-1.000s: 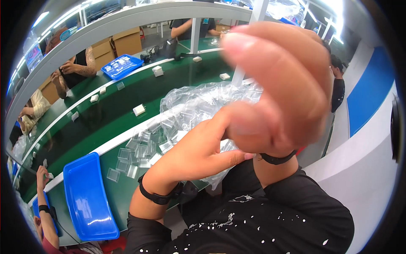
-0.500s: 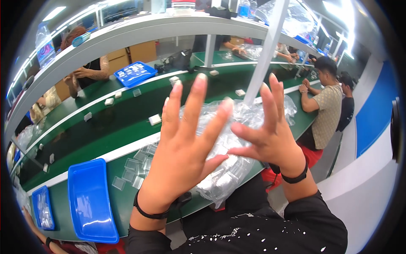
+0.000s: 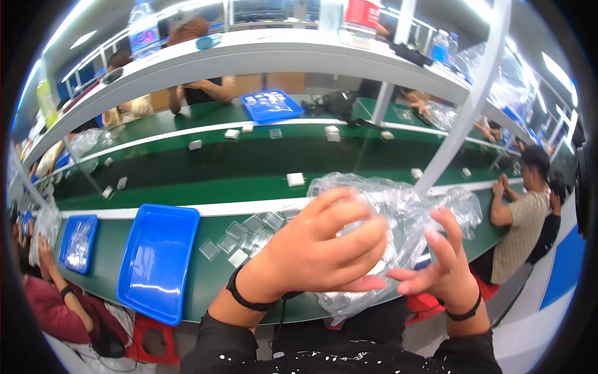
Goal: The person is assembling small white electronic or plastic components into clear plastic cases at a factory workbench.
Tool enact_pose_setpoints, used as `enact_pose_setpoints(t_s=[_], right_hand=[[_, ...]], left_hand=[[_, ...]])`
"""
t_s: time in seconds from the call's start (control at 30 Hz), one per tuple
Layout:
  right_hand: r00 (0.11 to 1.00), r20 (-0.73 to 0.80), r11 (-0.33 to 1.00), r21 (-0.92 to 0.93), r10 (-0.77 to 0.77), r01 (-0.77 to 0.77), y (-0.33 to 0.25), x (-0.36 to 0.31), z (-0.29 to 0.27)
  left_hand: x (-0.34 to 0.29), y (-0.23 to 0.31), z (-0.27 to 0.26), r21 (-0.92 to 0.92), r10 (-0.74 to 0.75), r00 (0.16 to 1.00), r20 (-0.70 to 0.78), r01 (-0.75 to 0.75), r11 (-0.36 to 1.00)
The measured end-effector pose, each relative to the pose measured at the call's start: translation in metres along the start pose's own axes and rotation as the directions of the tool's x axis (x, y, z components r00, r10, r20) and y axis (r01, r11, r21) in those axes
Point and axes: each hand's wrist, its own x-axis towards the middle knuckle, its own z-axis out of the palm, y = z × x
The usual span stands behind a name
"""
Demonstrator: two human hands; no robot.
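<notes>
My left hand hovers over the near edge of the workbench, its fingers half bent and the thumb apart from them. Some of its fingertips are blurred, and nothing shows in it. Facing it, my right hand has its fingers spread and holds nothing. Beneath and behind both hands lies a large clear plastic bag with pale pieces in it, partly covered by my hands. Several clear square plastic cases lie loose to the left of my left hand.
A blue tray stands left of the cases, and a smaller blue tray holds clear-wrapped items. Beyond runs a dark green conveyor belt with small white pieces. A grey post rises behind the bag. Co-workers sit on both sides.
Both hands have come down and to the right in the picture. The left fingers, spread before, have curled; the right fingers are bent more. The view has shifted, showing more of the left side.
</notes>
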Motion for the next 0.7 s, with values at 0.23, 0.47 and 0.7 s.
enact_pose_setpoints(t_s=[0.23,0.47,0.7], right_hand=[[0.995,-0.066,0.996,0.047,-0.073,0.076,0.004,-0.016,-0.049],[0.973,-0.086,0.943,0.240,-0.216,0.231,0.028,-0.013,-0.062],[0.997,-0.044,0.796,0.601,-0.057,0.072,0.029,-0.053,-0.090]], left_hand=[[0.019,0.022,0.004,-0.043,0.037,0.998,-0.054,-0.039,0.998],[0.040,0.053,0.010,-0.192,0.089,0.950,0.299,-0.032,0.981],[0.045,0.089,-0.053,-0.144,-0.103,0.823,0.559,0.218,0.965]])
